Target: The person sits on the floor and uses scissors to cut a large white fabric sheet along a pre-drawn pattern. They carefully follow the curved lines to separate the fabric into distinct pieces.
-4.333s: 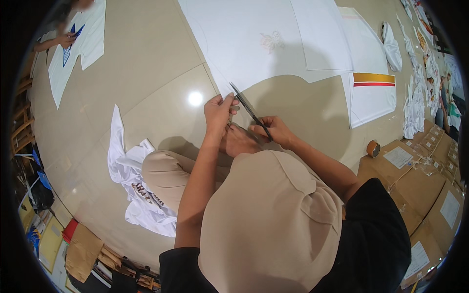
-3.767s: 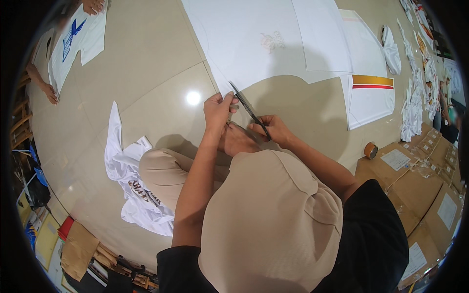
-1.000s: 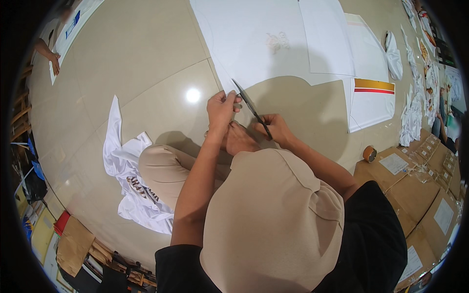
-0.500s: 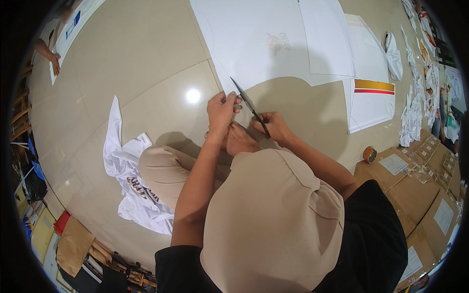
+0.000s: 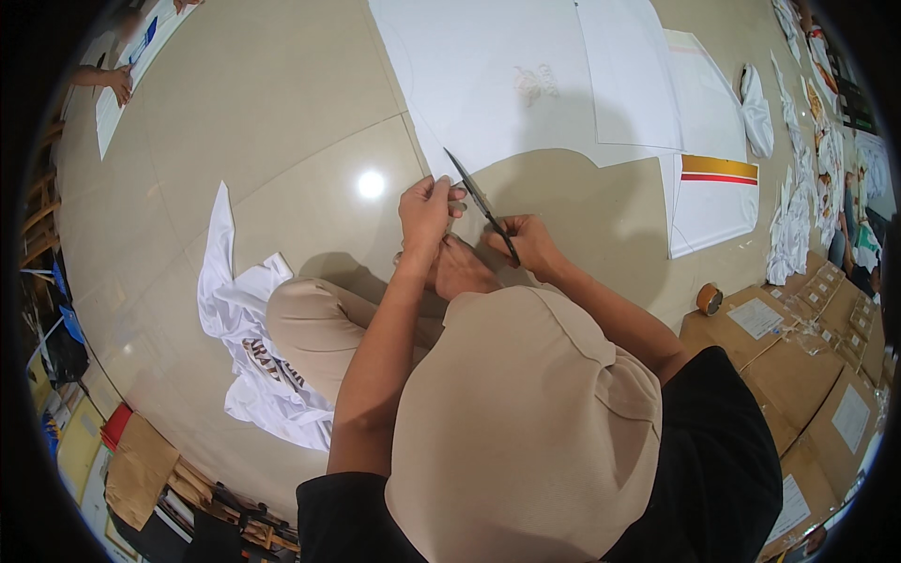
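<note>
My right hand is closed around the handles of a pair of dark scissors, whose blades point up and left. The tips lie over the lower left edge of a large white cloth spread on the floor. At that cloth's narrow lower corner, my left hand pinches the edge between thumb and fingers, just left of the blades. A curved edge runs from there toward the right. Whether the blades grip any cloth is too small to tell. My bare foot rests just below both hands.
A crumpled white garment lies left of my knee. White pieces, one with a gold and red band, lie at the right. Cardboard boxes and a tape roll are lower right. Another person's hand touches a white sheet.
My hands and the scissors have barely moved. At the upper left, the other person's hand has shifted up along the white sheet, and a second hand shows at the top edge.
</note>
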Demonstrator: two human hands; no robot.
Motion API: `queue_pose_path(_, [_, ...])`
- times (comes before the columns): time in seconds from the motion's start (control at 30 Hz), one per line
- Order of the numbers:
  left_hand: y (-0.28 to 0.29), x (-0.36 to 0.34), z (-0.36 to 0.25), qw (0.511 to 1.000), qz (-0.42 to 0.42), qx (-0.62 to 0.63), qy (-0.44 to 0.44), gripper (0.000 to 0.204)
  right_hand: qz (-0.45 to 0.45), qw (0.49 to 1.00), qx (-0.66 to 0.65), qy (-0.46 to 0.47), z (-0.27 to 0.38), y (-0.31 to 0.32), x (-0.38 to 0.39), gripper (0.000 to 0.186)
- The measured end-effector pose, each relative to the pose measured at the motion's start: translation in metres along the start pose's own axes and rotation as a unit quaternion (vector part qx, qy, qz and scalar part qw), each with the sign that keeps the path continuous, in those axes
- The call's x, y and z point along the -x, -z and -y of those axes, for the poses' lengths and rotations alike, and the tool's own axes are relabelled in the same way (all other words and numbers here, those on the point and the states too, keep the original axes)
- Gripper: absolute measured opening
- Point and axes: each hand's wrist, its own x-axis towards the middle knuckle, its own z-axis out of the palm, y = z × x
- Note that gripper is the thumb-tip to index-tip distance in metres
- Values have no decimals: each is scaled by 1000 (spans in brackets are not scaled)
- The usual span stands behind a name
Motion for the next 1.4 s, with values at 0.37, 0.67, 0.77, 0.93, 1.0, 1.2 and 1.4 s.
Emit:
queue_pose_path(0.37, [0, 1, 1, 999, 3, 33, 8, 24, 1, 1000, -20, -12, 17, -3, -15, 34])
queue_pose_path(0.67, [1, 1, 2, 999, 6, 38, 4, 23, -7, 999, -47, -16, 20, -6, -18, 31])
queue_pose_path(0.77, [1, 0, 2, 999, 9, 42, 3, 23, -4, 999, -40, -14, 19, -6, -18, 31])
queue_pose_path(0.93, [1, 1, 2, 999, 8, 42, 6, 24, -3, 999, -40, 0, 17, -6, -18, 31])
queue_pose_path(1.0, [1, 1, 2, 999, 9, 44, 6, 24, -5, 1000, -31, -2, 17, -6, -19, 31])
queue_pose_path(1.2, [2, 0, 2, 999, 9, 30, 11, 24, -9, 1000, -13, 1, 15, -6, -20, 31])
queue_pose_path(1.4, [3, 0, 4, 999, 12, 42, 15, 23, -7, 1000, -27, -7, 19, -6, -20, 35])
